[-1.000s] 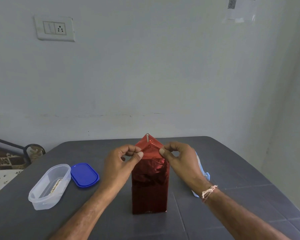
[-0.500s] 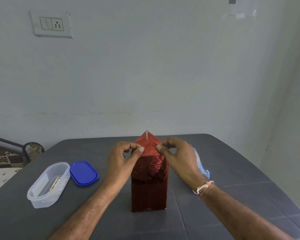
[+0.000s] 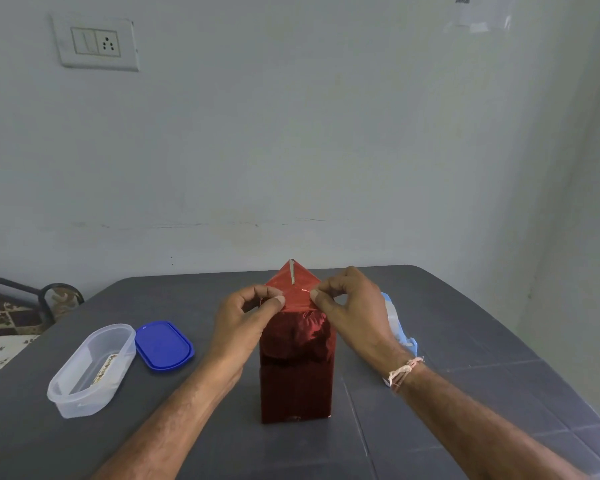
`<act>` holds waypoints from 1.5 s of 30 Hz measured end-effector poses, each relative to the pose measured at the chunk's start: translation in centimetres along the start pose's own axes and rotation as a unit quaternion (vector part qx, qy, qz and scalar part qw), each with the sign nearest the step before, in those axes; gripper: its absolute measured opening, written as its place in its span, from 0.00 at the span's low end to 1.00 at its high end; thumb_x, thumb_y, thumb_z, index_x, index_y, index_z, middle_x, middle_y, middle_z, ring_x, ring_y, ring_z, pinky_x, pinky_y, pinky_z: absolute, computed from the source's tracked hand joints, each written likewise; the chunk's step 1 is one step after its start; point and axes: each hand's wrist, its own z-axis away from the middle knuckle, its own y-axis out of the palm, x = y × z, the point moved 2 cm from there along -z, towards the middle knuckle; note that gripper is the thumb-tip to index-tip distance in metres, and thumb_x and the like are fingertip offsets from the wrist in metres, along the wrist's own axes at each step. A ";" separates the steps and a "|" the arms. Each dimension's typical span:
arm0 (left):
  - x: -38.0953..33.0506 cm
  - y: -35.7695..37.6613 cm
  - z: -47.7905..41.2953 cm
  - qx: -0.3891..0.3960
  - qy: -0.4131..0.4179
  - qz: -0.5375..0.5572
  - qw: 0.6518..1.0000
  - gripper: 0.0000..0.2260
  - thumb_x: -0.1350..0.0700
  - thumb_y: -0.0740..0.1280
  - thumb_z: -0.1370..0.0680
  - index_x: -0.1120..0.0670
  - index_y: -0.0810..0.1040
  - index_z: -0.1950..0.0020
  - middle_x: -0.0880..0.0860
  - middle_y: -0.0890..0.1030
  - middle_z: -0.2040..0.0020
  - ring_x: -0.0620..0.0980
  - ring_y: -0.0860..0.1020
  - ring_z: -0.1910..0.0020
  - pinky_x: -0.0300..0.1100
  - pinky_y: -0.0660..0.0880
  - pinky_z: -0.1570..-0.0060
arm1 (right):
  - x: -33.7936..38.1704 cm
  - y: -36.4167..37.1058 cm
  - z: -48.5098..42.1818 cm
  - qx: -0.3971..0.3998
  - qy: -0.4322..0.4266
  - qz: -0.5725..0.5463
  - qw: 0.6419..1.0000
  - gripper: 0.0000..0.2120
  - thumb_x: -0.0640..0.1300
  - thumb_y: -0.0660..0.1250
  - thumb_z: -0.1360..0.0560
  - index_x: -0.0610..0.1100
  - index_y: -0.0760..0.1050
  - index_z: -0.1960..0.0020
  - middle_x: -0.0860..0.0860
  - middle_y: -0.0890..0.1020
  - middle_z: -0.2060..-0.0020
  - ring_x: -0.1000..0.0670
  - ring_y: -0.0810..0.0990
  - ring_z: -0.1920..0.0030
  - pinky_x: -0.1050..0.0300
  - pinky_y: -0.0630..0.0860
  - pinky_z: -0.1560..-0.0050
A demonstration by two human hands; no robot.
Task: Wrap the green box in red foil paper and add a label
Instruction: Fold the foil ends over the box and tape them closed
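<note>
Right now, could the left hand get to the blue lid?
Probably yes: the blue lid lies just beside the left hand with nothing between, though that hand pinches the red foil and must let go first.

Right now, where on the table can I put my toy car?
Bare table lies far right, past the pale blue thing, and along the back edge behind the red-wrapped box. Crowded: the middle, where the left hand and right hand pinch the foil, and the left side, with the clear tub and blue lid.
</note>
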 end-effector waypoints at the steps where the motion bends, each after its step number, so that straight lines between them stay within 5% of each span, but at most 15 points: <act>1: 0.0 0.0 0.0 0.001 -0.004 0.006 1.000 0.03 0.60 0.75 0.24 0.53 0.86 0.52 0.50 0.87 0.54 0.46 0.84 0.51 0.40 0.78 0.48 | 0.1 -0.2 0.1 0.010 -0.001 0.007 1.000 0.04 0.51 0.73 0.23 0.54 0.84 0.56 0.56 0.79 0.55 0.58 0.79 0.53 0.75 0.69 0.57; 8: -0.5 -0.4 -0.3 0.098 0.007 -0.024 0.995 0.07 0.63 0.72 0.23 0.52 0.84 0.51 0.46 0.85 0.56 0.44 0.81 0.52 0.37 0.75 0.50 | 0.0 0.2 -0.4 0.029 -0.016 -0.022 0.999 0.04 0.46 0.76 0.27 0.54 0.84 0.54 0.58 0.79 0.57 0.62 0.78 0.53 0.74 0.69 0.59; 17: -2.1 -0.8 -1.1 0.238 -0.020 -0.106 0.965 0.15 0.61 0.65 0.18 0.44 0.86 0.43 0.47 0.84 0.41 0.40 0.81 0.43 0.27 0.73 0.48 | -0.3 0.6 -0.7 0.037 -0.024 -0.013 0.999 0.04 0.46 0.74 0.26 0.54 0.83 0.53 0.59 0.77 0.57 0.62 0.77 0.54 0.70 0.68 0.59; 22: -1.9 -1.0 -1.3 0.219 0.001 -0.115 0.969 0.08 0.53 0.68 0.18 0.46 0.86 0.43 0.44 0.86 0.45 0.38 0.82 0.43 0.32 0.73 0.42 | -0.4 0.9 -1.0 0.033 -0.025 -0.016 0.999 0.04 0.46 0.74 0.25 0.55 0.83 0.54 0.59 0.77 0.57 0.61 0.76 0.55 0.69 0.68 0.60; 27: -1.8 -0.1 -2.1 0.161 0.035 -0.095 0.982 0.06 0.52 0.74 0.23 0.54 0.86 0.51 0.49 0.86 0.56 0.40 0.83 0.56 0.30 0.76 0.53 | -0.6 1.1 -1.0 0.028 -0.030 -0.035 0.999 0.04 0.45 0.74 0.26 0.54 0.82 0.54 0.57 0.78 0.57 0.60 0.77 0.55 0.68 0.70 0.58; 33: -2.2 0.4 -3.5 0.161 0.049 -0.152 0.974 0.11 0.53 0.79 0.27 0.58 0.82 0.55 0.51 0.83 0.60 0.41 0.81 0.59 0.28 0.74 0.56 | -1.1 1.2 -1.2 0.028 -0.040 -0.046 0.998 0.05 0.45 0.75 0.26 0.54 0.82 0.54 0.57 0.78 0.57 0.58 0.77 0.55 0.68 0.72 0.57; 36: -1.9 0.3 -4.0 0.141 -0.032 -0.145 0.979 0.25 0.50 0.82 0.32 0.52 0.74 0.43 0.52 0.84 0.54 0.47 0.84 0.57 0.37 0.78 0.60 | -1.2 1.2 -1.3 0.030 -0.042 -0.053 0.997 0.05 0.45 0.75 0.26 0.54 0.82 0.54 0.57 0.77 0.58 0.58 0.77 0.55 0.70 0.72 0.56; 39: -1.5 0.0 -4.4 0.127 -0.114 -0.145 0.975 0.35 0.46 0.84 0.36 0.48 0.69 0.36 0.53 0.82 0.46 0.51 0.84 0.49 0.42 0.80 0.53 | -1.4 1.4 -1.5 0.033 -0.042 -0.066 0.996 0.06 0.44 0.75 0.26 0.55 0.82 0.55 0.56 0.78 0.58 0.56 0.77 0.54 0.70 0.72 0.55; 45: -1.0 0.1 -4.2 0.184 -0.184 -0.062 0.964 0.18 0.50 0.81 0.32 0.58 0.86 0.47 0.58 0.88 0.51 0.54 0.87 0.53 0.47 0.80 0.43 | -1.5 1.5 -1.7 0.041 -0.028 -0.115 0.992 0.10 0.40 0.74 0.26 0.55 0.82 0.56 0.56 0.78 0.58 0.58 0.79 0.55 0.72 0.72 0.54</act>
